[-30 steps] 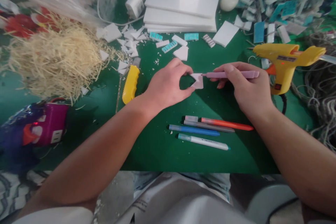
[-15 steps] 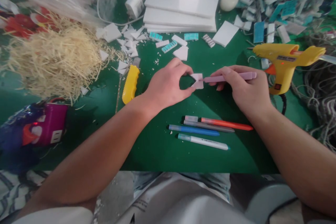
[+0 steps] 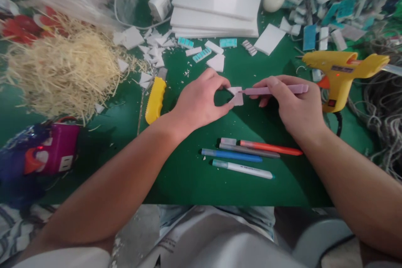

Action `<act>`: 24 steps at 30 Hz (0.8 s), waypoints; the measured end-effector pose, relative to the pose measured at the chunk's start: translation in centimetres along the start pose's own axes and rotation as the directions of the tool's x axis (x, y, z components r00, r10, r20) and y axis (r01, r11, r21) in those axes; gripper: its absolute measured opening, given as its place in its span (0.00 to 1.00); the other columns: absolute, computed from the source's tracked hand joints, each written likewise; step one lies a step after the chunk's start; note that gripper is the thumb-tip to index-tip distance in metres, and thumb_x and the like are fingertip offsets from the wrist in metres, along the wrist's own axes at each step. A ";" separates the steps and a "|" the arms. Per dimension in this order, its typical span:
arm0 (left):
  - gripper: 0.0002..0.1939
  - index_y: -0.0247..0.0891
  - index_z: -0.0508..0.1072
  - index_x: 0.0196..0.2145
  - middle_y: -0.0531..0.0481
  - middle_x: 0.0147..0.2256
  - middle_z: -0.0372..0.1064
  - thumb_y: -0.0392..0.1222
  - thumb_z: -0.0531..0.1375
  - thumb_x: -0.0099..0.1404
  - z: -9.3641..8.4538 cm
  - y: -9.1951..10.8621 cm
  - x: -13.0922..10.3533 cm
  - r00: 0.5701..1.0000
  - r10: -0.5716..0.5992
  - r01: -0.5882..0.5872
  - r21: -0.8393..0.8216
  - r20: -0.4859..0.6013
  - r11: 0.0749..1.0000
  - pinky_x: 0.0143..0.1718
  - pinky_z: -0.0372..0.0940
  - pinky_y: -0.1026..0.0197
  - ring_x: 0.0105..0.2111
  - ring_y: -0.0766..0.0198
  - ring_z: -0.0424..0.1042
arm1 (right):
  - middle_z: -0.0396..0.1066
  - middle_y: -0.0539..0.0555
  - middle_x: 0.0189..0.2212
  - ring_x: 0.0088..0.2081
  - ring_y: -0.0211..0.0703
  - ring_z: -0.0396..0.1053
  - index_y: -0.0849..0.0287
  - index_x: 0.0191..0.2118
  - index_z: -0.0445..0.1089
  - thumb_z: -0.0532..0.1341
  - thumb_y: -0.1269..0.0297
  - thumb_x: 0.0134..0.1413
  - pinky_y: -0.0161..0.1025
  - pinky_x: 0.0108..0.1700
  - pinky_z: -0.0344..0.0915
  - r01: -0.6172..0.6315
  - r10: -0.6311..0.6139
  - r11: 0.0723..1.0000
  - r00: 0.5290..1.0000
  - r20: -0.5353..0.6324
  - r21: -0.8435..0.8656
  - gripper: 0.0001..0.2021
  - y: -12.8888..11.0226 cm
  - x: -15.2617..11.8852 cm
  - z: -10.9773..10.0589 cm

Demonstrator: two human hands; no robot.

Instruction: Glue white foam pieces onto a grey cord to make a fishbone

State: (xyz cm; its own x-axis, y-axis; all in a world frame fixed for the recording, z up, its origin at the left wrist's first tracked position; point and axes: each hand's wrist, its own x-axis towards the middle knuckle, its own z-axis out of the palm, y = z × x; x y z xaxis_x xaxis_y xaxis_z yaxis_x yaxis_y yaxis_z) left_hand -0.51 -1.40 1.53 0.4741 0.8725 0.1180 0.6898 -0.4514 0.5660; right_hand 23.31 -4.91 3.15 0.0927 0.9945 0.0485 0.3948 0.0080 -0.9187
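Between its thumb and forefinger, my left hand [image 3: 201, 98] pinches a small white foam piece [image 3: 239, 99] with a V-shaped notch on its left side. Pinkish colour shows on part of the piece. My right hand [image 3: 293, 100] grips a pink marker [image 3: 262, 91], its tip touching the piece near the upper right. Below the hands lie several more pens: an orange marker [image 3: 270, 148], a grey one [image 3: 248, 150], a blue one [image 3: 230, 155] and a white one with a teal tip [image 3: 243, 169]. A loose pink cap [image 3: 228, 141] rests beside them.
A yellow utility knife [image 3: 155, 99] lies left of my left hand. The yellow glue gun [image 3: 339, 75] stands at right, its light on. White foam sheets [image 3: 216, 0] are stacked at the back, with foam scraps [image 3: 157, 48] nearby. Straw [image 3: 65, 71] heaps at left.
The marker tip has shifted slightly up and left on the foam piece, from its right-middle edge toward the upper part. My left hand keeps its pinch.
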 end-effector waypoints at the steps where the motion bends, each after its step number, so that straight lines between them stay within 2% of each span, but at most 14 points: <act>1: 0.15 0.41 0.82 0.55 0.46 0.54 0.79 0.45 0.72 0.73 0.0 0.0 0.0 1.000 0.000 0.000 -0.002 -0.001 1.000 0.46 0.76 0.59 0.44 0.60 0.80 | 0.86 0.52 0.33 0.28 0.41 0.77 0.51 0.37 0.88 0.71 0.54 0.72 0.40 0.34 0.75 0.010 -0.010 1.000 1.000 -0.006 -0.010 0.12 0.2 0.0 0.0; 5: 0.15 0.42 0.82 0.55 0.46 0.54 0.79 0.45 0.72 0.73 0.1 -0.1 0.0 1.000 0.000 0.000 -0.003 -0.006 1.000 0.47 0.76 0.58 0.42 0.61 0.80 | 0.88 0.52 0.35 0.28 0.41 0.77 0.51 0.40 0.89 0.74 0.54 0.69 0.40 0.33 0.75 0.027 -0.028 0.999 0.999 -0.021 -0.031 0.09 0.5 0.2 0.1; 9: 0.16 0.41 0.82 0.55 0.46 0.54 0.78 0.42 0.73 0.72 0.1 0.0 0.0 1.000 -0.011 0.011 0.015 0.003 1.000 0.46 0.75 0.60 0.42 0.62 0.78 | 0.82 0.50 0.24 0.25 0.41 0.75 0.51 0.28 0.85 0.72 0.54 0.69 0.39 0.31 0.75 0.005 -0.005 1.000 0.999 0.042 0.013 0.16 -0.1 0.1 0.0; 11: 0.17 0.39 0.82 0.55 0.46 0.54 0.78 0.41 0.73 0.71 0.1 0.1 0.1 1.000 -0.019 0.019 0.020 0.005 1.000 0.45 0.74 0.60 0.42 0.62 0.78 | 0.80 0.51 0.23 0.24 0.42 0.74 0.51 0.26 0.84 0.71 0.52 0.70 0.40 0.30 0.75 0.003 -0.004 0.999 0.999 0.036 0.035 0.19 -0.3 0.1 0.0; 16: 0.16 0.41 0.82 0.55 0.46 0.53 0.78 0.43 0.73 0.72 0.1 0.1 0.1 1.000 -0.020 0.020 0.017 0.013 1.000 0.45 0.74 0.60 0.41 0.62 0.78 | 0.88 0.52 0.34 0.28 0.42 0.77 0.50 0.38 0.88 0.71 0.55 0.69 0.40 0.33 0.76 0.015 -0.016 1.000 0.999 -0.029 -0.008 0.09 0.1 0.0 0.2; 19: 0.16 0.41 0.83 0.55 0.46 0.53 0.78 0.43 0.73 0.72 0.1 0.1 0.2 1.000 -0.018 0.018 0.013 0.006 1.000 0.45 0.74 0.60 0.42 0.61 0.78 | 0.88 0.52 0.33 0.27 0.42 0.77 0.51 0.38 0.89 0.72 0.59 0.67 0.40 0.32 0.75 0.014 -0.014 1.000 1.000 -0.022 -0.027 0.07 0.2 0.1 0.2; 22: 0.17 0.40 0.83 0.56 0.46 0.54 0.78 0.42 0.74 0.71 0.1 0.0 0.2 1.000 -0.020 0.020 0.008 0.009 1.000 0.44 0.74 0.60 0.42 0.62 0.79 | 0.82 0.52 0.24 0.26 0.43 0.75 0.52 0.29 0.85 0.71 0.54 0.71 0.41 0.31 0.75 0.011 -0.012 1.000 0.999 0.041 0.008 0.17 0.0 0.2 0.1; 24: 0.17 0.40 0.83 0.56 0.46 0.54 0.78 0.41 0.73 0.71 0.1 0.1 0.2 1.000 -0.022 0.022 0.009 0.013 1.000 0.44 0.74 0.61 0.42 0.62 0.79 | 0.80 0.52 0.23 0.25 0.42 0.75 0.52 0.27 0.83 0.70 0.50 0.73 0.40 0.31 0.75 0.020 -0.022 0.999 0.999 0.050 0.035 0.21 0.0 0.2 0.1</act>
State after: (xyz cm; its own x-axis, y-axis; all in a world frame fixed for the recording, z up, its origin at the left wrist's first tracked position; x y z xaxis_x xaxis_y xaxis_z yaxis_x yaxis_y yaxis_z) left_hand -0.32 -1.27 1.50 0.4658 0.8798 0.0947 0.7052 -0.4337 0.5608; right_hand 23.27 -4.68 3.17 0.0384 0.9981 0.0490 0.3646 0.0317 -0.9306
